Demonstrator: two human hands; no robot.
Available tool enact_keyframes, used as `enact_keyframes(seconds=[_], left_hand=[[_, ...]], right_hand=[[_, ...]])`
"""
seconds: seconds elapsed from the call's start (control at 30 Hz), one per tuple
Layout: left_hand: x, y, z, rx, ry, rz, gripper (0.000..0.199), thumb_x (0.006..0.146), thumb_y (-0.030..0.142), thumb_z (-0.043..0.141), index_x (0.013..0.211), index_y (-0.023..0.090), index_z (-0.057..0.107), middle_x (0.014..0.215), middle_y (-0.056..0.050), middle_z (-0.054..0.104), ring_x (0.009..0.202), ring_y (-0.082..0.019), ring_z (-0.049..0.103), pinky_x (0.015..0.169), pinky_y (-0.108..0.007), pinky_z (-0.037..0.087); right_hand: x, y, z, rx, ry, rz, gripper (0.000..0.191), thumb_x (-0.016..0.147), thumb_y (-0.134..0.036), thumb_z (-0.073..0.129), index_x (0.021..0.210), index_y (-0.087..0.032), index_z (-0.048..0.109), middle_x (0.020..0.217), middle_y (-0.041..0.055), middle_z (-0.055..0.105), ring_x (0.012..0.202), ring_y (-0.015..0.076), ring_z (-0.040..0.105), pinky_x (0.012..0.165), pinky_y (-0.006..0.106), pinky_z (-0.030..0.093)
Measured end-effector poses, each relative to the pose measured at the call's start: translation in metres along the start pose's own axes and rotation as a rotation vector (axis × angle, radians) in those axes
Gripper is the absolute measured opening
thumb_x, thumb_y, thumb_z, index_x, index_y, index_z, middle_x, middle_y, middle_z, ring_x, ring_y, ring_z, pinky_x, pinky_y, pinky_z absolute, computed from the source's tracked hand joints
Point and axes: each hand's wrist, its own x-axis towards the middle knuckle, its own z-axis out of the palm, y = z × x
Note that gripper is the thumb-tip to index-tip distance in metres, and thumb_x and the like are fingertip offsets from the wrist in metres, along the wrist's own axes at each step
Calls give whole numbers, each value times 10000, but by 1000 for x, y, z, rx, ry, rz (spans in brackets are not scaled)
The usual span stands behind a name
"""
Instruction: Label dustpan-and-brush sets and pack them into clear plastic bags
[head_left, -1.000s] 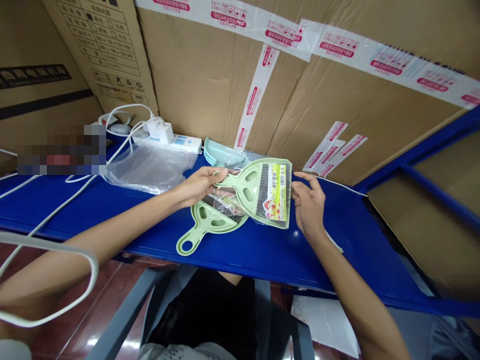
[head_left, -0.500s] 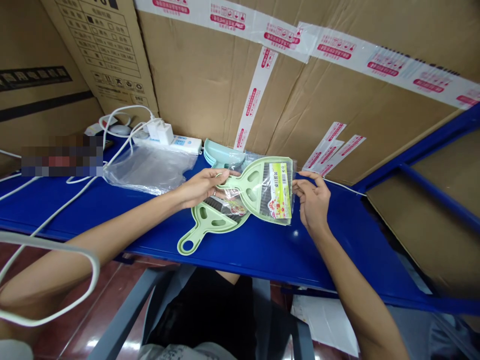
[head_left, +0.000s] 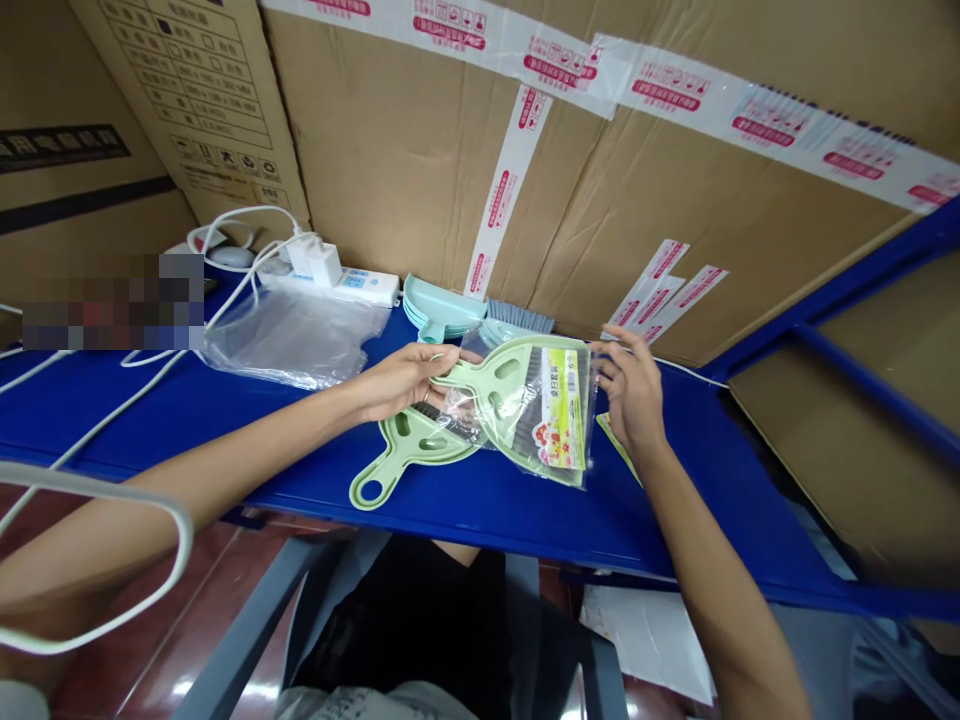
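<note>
My left hand (head_left: 416, 380) is closed on the handle of a green dustpan (head_left: 499, 385), which is in a clear bag with a grey-bristled brush and a yellow-and-white label (head_left: 561, 408). At the right edge of that bag is my right hand (head_left: 628, 385), its fingers bent at the upper corner; whether they pinch the plastic is hard to tell. Beneath the held pack, a second green dustpan (head_left: 420, 445) lies on the blue table with its handle toward the front edge. A yellow-green card (head_left: 616, 447) shows partly behind my right wrist.
Light-blue dustpans (head_left: 439, 308) and a grey-bristled brush (head_left: 519, 316) lie at the back by the cardboard (head_left: 405, 150). Clear plastic bags (head_left: 296, 330), a power strip (head_left: 367, 287) and white cables (head_left: 247, 290) are to the left on the blue table (head_left: 247, 440).
The bagged dustpan's right end has tilted down, uncovering more of the light-blue items behind. My right hand has shifted slightly up and right; the yellow-green card now shows by the wrist.
</note>
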Motion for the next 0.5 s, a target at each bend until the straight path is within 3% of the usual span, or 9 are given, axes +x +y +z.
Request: enact_keyframes(seconds=[0.13,0.27,0.5], left_hand=[[0,-2,1,1,-38,-3,307,1036,296,679,1260,100,755,947,-147,809,773,-233,801,780,-432,717],[1,-4,-1,15,-40,-11,314,1035,300,679,1270,105,752,949,-147,810,784,-240,803,780,-446,717],[1,-4,-4,36,-46,-28,374,1040,337,673,1324,100,728,967,-165,812,799,-248,809,757,-419,715]], right_hand=[[-3,6,2,-23,-154,152,329,841,-537,813,1020,-263,791,892,22,790,726,194,726,607,294,562],[-8,8,7,-41,-128,132,306,784,-528,874,862,-244,792,798,11,780,670,191,707,581,294,535],[-5,-1,1,13,-114,140,215,781,-398,843,934,-247,853,874,28,823,734,209,744,637,311,564]])
